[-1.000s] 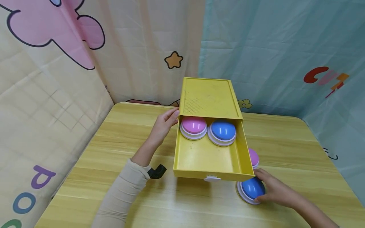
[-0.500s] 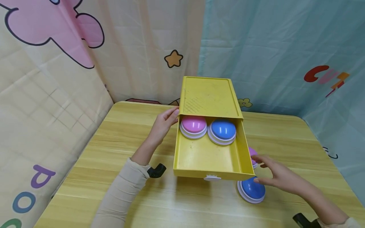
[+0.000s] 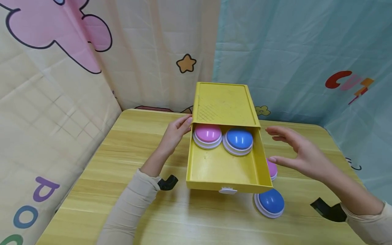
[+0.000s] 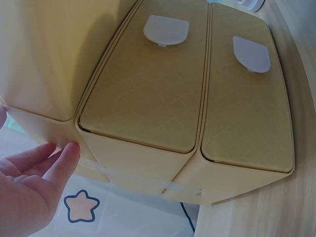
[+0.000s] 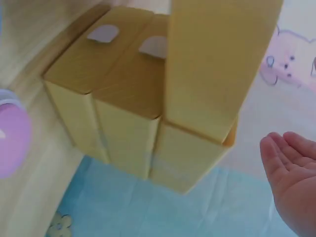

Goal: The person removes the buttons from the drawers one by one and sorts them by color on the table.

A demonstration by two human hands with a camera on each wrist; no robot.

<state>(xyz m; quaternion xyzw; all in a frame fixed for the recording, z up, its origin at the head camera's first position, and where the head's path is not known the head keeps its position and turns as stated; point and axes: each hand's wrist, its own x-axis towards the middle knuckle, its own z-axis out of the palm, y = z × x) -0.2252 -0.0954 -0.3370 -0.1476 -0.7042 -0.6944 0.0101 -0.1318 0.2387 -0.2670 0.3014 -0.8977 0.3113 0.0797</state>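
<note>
A yellow drawer cabinet point(image 3: 226, 103) stands on the table with its top drawer point(image 3: 218, 172) pulled out. Inside, at the drawer's back, sit a pink dome-shaped button point(image 3: 208, 133) and a blue dome-shaped button point(image 3: 240, 139), both on white bases. My left hand point(image 3: 175, 135) touches the cabinet's left side; the left wrist view shows its fingertips point(image 4: 71, 150) against the upper side wall. Right of the cabinet my right hand point(image 3: 301, 154) is raised, thumb and fingers apart, holding nothing. Below it on the table are another pink button point(image 3: 272, 169), partly hidden by the drawer, and another blue button point(image 3: 271, 201).
Under the open drawer are two closed drawers, a middle drawer point(image 4: 143, 94) and a bottom drawer point(image 4: 247, 108), with white handles. The wooden table point(image 3: 137, 136) backs onto printed curtains point(image 3: 153, 51). Black wrist mounts point(image 3: 329, 210) stick out from both sleeves.
My right hand has left the blue button on the table, passing over the pink one, and risen up beside the cabinet. My left hand and the buttons have stayed in place.
</note>
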